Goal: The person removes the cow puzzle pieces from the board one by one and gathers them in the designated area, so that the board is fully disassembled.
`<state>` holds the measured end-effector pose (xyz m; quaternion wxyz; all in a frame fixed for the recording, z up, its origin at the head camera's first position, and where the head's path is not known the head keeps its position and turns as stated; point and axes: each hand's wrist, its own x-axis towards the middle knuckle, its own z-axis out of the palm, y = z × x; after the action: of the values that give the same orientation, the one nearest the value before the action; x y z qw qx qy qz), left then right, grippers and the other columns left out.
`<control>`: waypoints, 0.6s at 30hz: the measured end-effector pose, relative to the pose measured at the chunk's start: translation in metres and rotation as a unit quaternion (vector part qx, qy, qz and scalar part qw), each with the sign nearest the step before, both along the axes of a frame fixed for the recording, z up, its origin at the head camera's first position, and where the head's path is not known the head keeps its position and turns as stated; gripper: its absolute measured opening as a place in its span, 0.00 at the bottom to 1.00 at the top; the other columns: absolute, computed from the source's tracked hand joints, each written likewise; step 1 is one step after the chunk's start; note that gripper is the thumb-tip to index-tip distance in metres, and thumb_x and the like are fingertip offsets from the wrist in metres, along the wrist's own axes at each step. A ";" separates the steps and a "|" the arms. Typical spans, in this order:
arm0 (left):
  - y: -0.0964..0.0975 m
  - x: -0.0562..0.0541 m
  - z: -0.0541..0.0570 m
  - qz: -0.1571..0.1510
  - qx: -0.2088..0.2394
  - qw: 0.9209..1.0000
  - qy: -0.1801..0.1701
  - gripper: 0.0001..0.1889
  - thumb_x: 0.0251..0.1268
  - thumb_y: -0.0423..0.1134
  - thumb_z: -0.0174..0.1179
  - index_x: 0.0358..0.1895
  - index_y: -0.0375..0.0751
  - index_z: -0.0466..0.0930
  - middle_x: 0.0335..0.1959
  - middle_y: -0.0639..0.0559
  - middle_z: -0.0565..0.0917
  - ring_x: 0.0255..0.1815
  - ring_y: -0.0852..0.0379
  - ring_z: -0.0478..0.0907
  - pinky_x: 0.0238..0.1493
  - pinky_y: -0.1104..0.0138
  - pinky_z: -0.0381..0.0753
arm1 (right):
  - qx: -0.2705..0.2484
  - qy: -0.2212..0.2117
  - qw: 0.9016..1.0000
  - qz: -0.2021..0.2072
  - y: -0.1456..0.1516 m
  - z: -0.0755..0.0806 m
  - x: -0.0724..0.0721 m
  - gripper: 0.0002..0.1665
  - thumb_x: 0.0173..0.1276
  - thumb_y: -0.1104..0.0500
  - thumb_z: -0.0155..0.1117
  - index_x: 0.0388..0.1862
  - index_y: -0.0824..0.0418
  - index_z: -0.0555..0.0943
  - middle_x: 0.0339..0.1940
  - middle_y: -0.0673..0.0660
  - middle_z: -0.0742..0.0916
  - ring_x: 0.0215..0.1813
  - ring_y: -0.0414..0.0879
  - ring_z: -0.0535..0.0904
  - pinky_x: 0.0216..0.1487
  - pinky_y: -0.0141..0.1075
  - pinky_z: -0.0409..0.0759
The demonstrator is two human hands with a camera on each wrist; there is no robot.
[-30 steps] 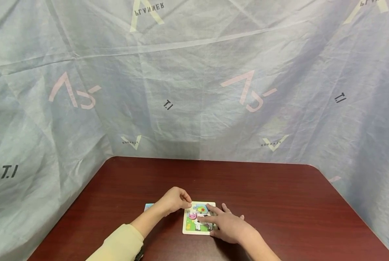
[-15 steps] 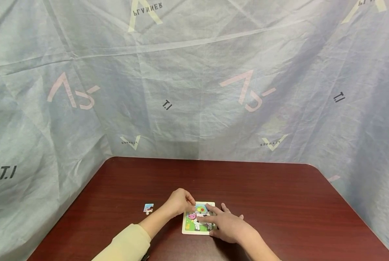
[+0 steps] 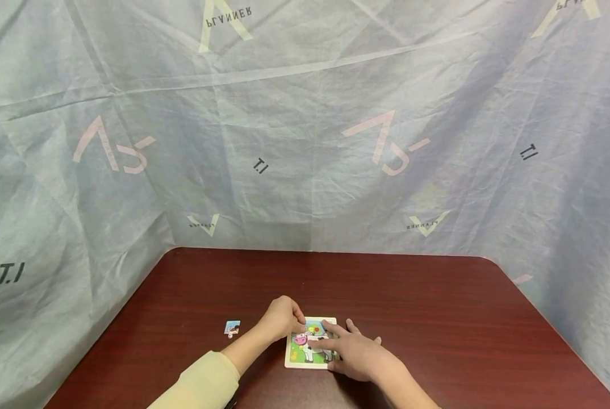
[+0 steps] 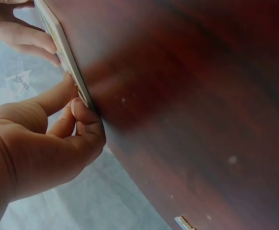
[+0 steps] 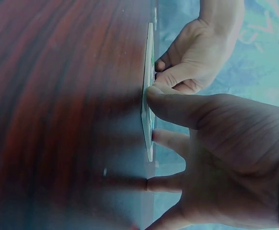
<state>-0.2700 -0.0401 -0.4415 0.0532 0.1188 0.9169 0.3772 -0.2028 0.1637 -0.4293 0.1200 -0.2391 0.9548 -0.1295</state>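
A cow jigsaw puzzle in a pale-rimmed square tray lies flat on the table. My left hand reaches over its upper left corner with bent fingers, pinching a small puzzle piece that the fingers mostly hide. In the left wrist view, that hand's thumb and fingertips are right at the tray's edge. Spread across the puzzle's right side, my right hand rests with fingers extended. In the right wrist view its thumb lies at the near rim, one finger touches the picture, and other fingers reach down beside the tray.
A loose puzzle piece with a blue top lies on the table to the left of my left hand. The dark red wooden table extends back to a grey printed cloth hung around it.
My left hand has moved slightly right, farther over the puzzle's upper left corner. The loose piece on the left, partly covered before, now shows. My right hand stays in place.
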 end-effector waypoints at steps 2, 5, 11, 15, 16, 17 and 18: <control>0.001 0.000 0.000 0.005 0.002 1.000 -0.004 0.07 0.50 0.27 0.76 0.24 0.37 0.86 0.25 0.52 0.81 0.27 0.57 0.75 0.27 0.66 0.78 | 0.000 -0.002 1.000 0.000 0.000 0.000 0.000 0.30 0.70 0.50 0.69 0.68 0.27 0.75 0.79 0.51 0.66 0.75 0.74 0.58 0.43 0.84 0.61; 0.002 0.000 0.000 0.014 0.003 1.000 -0.012 0.08 0.51 0.27 0.76 0.23 0.38 0.86 0.25 0.52 0.81 0.27 0.56 0.75 0.27 0.65 0.79 | 0.000 -0.002 1.000 0.002 0.000 -0.001 0.000 0.30 0.70 0.50 0.69 0.68 0.27 0.75 0.79 0.51 0.65 0.75 0.75 0.57 0.43 0.85 0.60; 0.005 -0.001 0.003 0.026 -0.007 0.999 -0.020 0.08 0.51 0.27 0.77 0.23 0.38 0.86 0.26 0.51 0.81 0.28 0.56 0.75 0.28 0.65 0.78 | 0.000 0.001 1.000 0.000 0.000 0.000 -0.001 0.31 0.70 0.50 0.69 0.68 0.27 0.75 0.80 0.51 0.65 0.75 0.74 0.57 0.43 0.85 0.60; 0.004 0.001 0.004 0.027 -0.006 0.999 -0.017 0.08 0.50 0.27 0.77 0.23 0.37 0.86 0.26 0.51 0.81 0.28 0.56 0.74 0.27 0.65 0.78 | -0.001 -0.001 1.000 -0.004 0.000 0.001 -0.001 0.31 0.69 0.51 0.70 0.68 0.28 0.76 0.79 0.51 0.66 0.75 0.74 0.58 0.43 0.85 0.59; 0.004 0.001 0.004 0.027 -0.007 0.999 -0.016 0.08 0.50 0.27 0.77 0.23 0.37 0.86 0.26 0.51 0.81 0.27 0.56 0.74 0.27 0.65 0.78 | -0.002 -0.001 1.000 -0.005 0.000 0.001 -0.001 0.31 0.69 0.51 0.70 0.67 0.28 0.76 0.79 0.51 0.66 0.75 0.74 0.58 0.43 0.85 0.59; 0.004 0.001 0.004 0.027 -0.006 0.999 -0.015 0.08 0.50 0.27 0.77 0.23 0.37 0.86 0.26 0.51 0.81 0.27 0.56 0.74 0.27 0.65 0.78 | -0.003 -0.001 1.000 -0.005 0.000 0.001 -0.001 0.31 0.69 0.51 0.70 0.67 0.28 0.76 0.79 0.51 0.66 0.75 0.74 0.58 0.44 0.85 0.59; 0.004 0.001 0.004 0.027 -0.006 0.999 -0.016 0.08 0.50 0.27 0.77 0.23 0.37 0.86 0.26 0.51 0.81 0.27 0.56 0.74 0.27 0.66 0.78 | -0.004 -0.001 1.000 -0.006 -0.001 0.001 -0.001 0.30 0.69 0.51 0.70 0.67 0.28 0.76 0.79 0.51 0.66 0.75 0.75 0.58 0.44 0.85 0.59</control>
<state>-0.2689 -0.0361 -0.4378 0.0582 0.0874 0.9209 0.3753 -0.2038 0.1631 -0.4285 0.1194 -0.2340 0.9555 -0.1339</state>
